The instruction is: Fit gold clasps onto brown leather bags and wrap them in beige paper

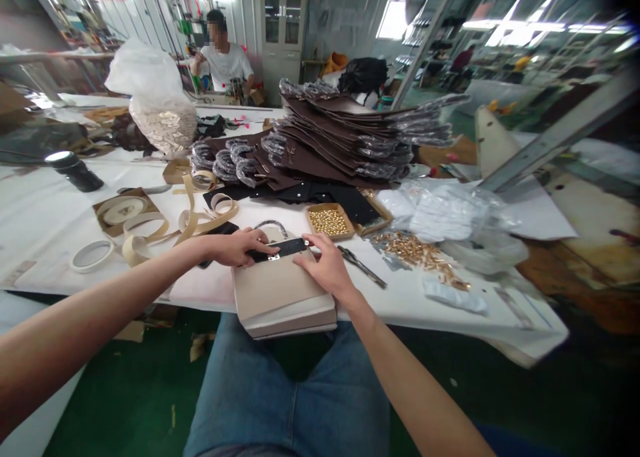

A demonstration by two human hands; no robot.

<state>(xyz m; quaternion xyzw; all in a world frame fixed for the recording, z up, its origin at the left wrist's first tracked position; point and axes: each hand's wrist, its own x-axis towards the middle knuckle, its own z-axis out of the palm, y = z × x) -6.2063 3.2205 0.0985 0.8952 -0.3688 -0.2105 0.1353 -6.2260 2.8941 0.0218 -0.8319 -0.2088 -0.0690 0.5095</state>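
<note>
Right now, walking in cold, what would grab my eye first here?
Probably the tall stack of dark brown pieces with plastic-wrapped handles, towards the back of the white table. Next, the gold-coloured studs glinting in a small tray in front of it, with loose gold-coloured pieces scattered to the right. Closest, the left hand and right hand touch a beige item at the table's front edge.

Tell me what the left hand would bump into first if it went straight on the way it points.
Probably the right hand: the left hand points toward it along the flat black strip on the beige, boxy bag, though depth is hard to judge.
</note>
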